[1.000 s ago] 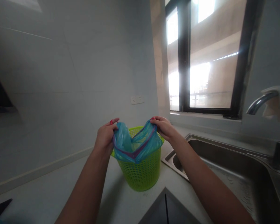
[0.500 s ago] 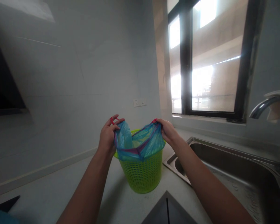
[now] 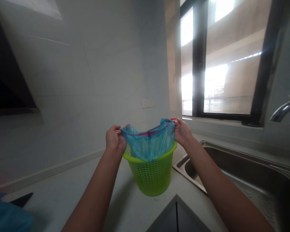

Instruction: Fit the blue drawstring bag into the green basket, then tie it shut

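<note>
A thin blue drawstring bin bag (image 3: 149,146) stands up out of a lime green plastic basket (image 3: 152,177) with mesh sides. Its purple-edged mouth is stretched between my two hands, above the basket's rim. My left hand (image 3: 115,139) is closed on the bag's left edge, beside the rim. Gripping the right edge, my right hand (image 3: 183,131) also has a red drawstring at its fingertips. The lower part of the bag is inside the basket and shows only faintly through the holes.
A steel sink (image 3: 244,174) with a curved tap (image 3: 284,109) lies to the right. In front of the basket is a dark grey panel (image 3: 177,216). Blue plastic (image 3: 9,214) sits at the lower left. A wall socket (image 3: 148,103) and a window (image 3: 227,74) are behind.
The bag's front edge, which hung folded over the basket's rim, is now lifted above it and pulled taut. The front rim shows again. The view has shifted slightly left.
</note>
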Tool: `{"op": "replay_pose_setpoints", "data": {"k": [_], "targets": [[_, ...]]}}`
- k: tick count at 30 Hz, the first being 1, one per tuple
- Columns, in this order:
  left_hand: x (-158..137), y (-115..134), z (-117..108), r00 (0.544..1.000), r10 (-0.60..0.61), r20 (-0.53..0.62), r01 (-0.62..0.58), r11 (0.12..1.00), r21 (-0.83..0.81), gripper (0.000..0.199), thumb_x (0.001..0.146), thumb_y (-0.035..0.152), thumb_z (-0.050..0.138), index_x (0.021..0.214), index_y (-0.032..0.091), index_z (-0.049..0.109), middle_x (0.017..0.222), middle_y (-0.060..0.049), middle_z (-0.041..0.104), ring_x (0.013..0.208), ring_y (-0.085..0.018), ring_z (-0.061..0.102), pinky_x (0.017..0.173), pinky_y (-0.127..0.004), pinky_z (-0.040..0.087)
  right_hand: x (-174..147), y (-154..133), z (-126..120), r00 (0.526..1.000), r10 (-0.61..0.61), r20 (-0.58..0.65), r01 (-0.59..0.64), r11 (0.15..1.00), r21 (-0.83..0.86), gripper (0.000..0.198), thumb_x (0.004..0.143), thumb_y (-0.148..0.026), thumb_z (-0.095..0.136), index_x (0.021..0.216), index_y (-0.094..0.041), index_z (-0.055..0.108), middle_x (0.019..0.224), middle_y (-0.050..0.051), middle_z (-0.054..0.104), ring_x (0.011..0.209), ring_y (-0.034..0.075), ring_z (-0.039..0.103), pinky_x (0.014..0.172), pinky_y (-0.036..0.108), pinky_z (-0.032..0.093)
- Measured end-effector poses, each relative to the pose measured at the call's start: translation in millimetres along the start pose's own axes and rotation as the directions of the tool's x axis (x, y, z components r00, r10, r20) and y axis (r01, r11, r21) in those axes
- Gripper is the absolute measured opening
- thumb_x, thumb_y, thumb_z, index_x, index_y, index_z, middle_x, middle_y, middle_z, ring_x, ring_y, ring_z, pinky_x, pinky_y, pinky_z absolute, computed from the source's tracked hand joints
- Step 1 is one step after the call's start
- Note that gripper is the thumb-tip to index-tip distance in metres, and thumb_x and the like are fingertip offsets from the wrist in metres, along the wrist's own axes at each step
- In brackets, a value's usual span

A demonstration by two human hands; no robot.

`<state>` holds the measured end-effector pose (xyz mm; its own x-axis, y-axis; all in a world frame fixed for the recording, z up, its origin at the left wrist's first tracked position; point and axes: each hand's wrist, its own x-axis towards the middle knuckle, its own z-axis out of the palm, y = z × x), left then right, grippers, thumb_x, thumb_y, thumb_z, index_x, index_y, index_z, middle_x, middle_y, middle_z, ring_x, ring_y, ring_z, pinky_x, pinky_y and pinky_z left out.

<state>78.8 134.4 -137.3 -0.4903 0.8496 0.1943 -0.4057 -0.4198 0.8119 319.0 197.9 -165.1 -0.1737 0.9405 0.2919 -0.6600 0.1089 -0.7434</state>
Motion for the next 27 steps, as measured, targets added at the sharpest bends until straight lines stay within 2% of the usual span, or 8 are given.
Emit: {"op": "replay_pose_setpoints", "data": {"k": [4,10,13,16,19,23,25,27], "targets": [[6,-1,1,0.984,-0.160,-0.072,0.144,0.971,-0.189,0.015,0.065,0.008,0.048,0.076,0.018,0.046,0.067,-0.003,0.051,0.059,-0.014,0.055,0.057,-0.024,0.051,-2,-3,-4,0.996,0.070,0.050,-0.071,0.997,0.025,0.068,0.098,-0.054,0.011,0.081,-0.017,0.065,0.066,0.012,0.066,0.075,0.028,0.065,0.074,0.042,0.054],[7,-12,2,1.000,0.025,0.011,-0.025,1.000,-0.013,0.015,0.064,0.009,0.057,0.076,0.013,0.064,0.075,-0.003,0.062,0.067,-0.011,0.058,0.064,-0.020,0.048,-6,-2,5,0.994,0.081,0.072,-0.078,0.996,-0.046,0.075,0.092,-0.070,0.014,0.082,-0.016,0.065,0.067,0.014,0.066,0.076,0.030,0.066,0.071,0.043,0.055],[5,-15,0,0.972,0.231,0.031,-0.233,0.962,0.141,0.014,0.065,0.020,0.064,0.075,0.014,0.071,0.075,-0.003,0.063,0.068,-0.012,0.056,0.062,-0.022,0.044,-9,2,12,0.999,0.050,-0.006,-0.051,0.998,-0.025,0.042,0.092,-0.051,0.045,0.074,-0.018,0.063,0.064,0.008,0.066,0.067,0.023,0.065,0.070,0.037,0.055],[-3,-13,-1,0.913,0.399,0.086,-0.406,0.871,0.276,0.018,0.071,0.029,0.063,0.078,0.014,0.073,0.065,0.001,0.055,0.055,-0.009,0.044,0.050,-0.023,0.032,-11,6,16,0.995,-0.040,-0.097,0.036,0.998,-0.042,0.005,0.074,-0.015,0.065,0.072,-0.018,0.061,0.063,0.001,0.066,0.060,0.015,0.061,0.067,0.028,0.054],[-13,-9,0,0.836,0.530,0.142,-0.540,0.751,0.380,0.023,0.077,0.029,0.060,0.089,0.016,0.075,0.067,0.001,0.055,0.052,-0.009,0.041,0.049,-0.023,0.030,-13,8,18,0.990,-0.095,-0.102,0.091,0.995,-0.047,0.018,0.063,-0.005,0.067,0.067,-0.019,0.056,0.058,-0.003,0.061,0.056,0.012,0.058,0.063,0.025,0.052],[-18,-9,1,0.748,0.605,0.274,-0.654,0.597,0.465,0.025,0.079,0.025,0.059,0.095,0.018,0.076,0.084,-0.004,0.068,0.068,-0.014,0.056,0.063,-0.025,0.043,-15,8,19,0.993,-0.076,-0.095,0.066,0.993,-0.099,0.017,0.060,-0.002,0.065,0.063,-0.018,0.058,0.057,-0.003,0.060,0.055,0.011,0.056,0.059,0.024,0.050],[-17,-11,1,0.749,0.571,0.338,-0.661,0.602,0.447,0.021,0.078,0.022,0.059,0.090,0.018,0.076,0.086,-0.005,0.070,0.075,-0.016,0.061,0.070,-0.028,0.047,-15,7,19,0.994,-0.060,-0.092,0.048,0.989,-0.137,0.017,0.059,-0.001,0.062,0.064,-0.017,0.061,0.060,-0.001,0.063,0.057,0.011,0.058,0.059,0.024,0.050],[-17,-13,3,0.774,0.486,0.406,-0.626,0.681,0.380,0.021,0.077,0.020,0.059,0.090,0.017,0.074,0.084,-0.005,0.070,0.076,-0.016,0.063,0.073,-0.029,0.049,-16,7,19,0.996,-0.066,-0.067,0.055,0.987,-0.151,0.020,0.059,0.001,0.059,0.065,-0.017,0.062,0.064,-0.001,0.066,0.061,0.012,0.060,0.062,0.024,0.051]]}}
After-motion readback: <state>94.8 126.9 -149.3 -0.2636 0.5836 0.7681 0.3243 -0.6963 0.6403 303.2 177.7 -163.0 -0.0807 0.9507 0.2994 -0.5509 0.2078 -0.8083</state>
